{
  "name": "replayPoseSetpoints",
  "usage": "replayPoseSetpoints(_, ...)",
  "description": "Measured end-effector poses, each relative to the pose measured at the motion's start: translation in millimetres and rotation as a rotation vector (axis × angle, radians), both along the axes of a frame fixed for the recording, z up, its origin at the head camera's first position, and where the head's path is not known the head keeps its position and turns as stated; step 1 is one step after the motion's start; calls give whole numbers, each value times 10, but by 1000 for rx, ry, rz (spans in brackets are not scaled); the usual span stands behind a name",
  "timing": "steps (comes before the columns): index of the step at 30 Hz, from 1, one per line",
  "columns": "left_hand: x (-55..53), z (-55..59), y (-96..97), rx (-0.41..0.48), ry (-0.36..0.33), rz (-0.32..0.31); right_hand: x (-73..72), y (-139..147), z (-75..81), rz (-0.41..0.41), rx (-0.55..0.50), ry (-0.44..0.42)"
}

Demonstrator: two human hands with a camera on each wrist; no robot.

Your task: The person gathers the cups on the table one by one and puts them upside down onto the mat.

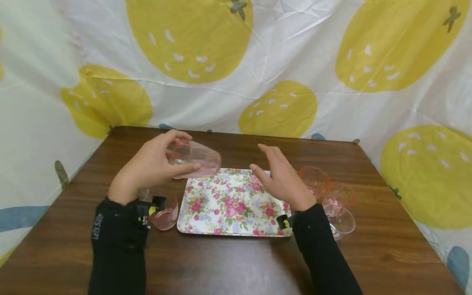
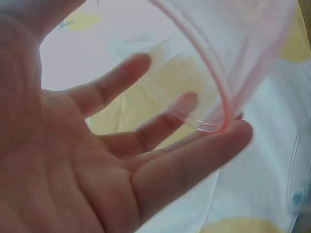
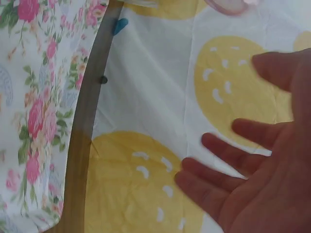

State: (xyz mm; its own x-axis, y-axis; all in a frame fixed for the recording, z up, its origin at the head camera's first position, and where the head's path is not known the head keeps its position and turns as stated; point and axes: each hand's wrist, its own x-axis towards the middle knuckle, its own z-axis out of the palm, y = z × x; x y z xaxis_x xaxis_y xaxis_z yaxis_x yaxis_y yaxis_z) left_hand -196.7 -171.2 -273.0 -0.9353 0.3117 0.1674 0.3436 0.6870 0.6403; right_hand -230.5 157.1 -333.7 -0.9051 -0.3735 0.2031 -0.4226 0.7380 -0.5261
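gripping the clear pink cup [image 1: 206, 157] between thumb and fingers, the left hand [image 1: 153, 159] holds it off the table [image 1: 221, 266], in the head view just over the far left corner of the floral tray [image 1: 221, 223]. the cup lies tipped nearly on its side: its long axis runs from the left hand rightward and slightly down, one end pointing towards the right hand [image 1: 284, 180]. that hand grasps nothing; its fingers are extended and it hangs well apart from the cup, by the tray's far right corner. the left is plainly nearer. this tilt seems decisive: standing the cup upright would take a turn of the left hand.
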Motion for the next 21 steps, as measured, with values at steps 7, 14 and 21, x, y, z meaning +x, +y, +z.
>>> replayPoseSetpoints(7,-94,-106,238,208,-45,-109,-6,-28,32,134,-306,-23)
replayPoseSetpoints(14,-181,-200,425,395,-201,-235,16,-24,92,305,-621,-92)
replayPoseSetpoints(21,-243,-233,489,509,-251,-307,-1,1,91,339,-747,-113)
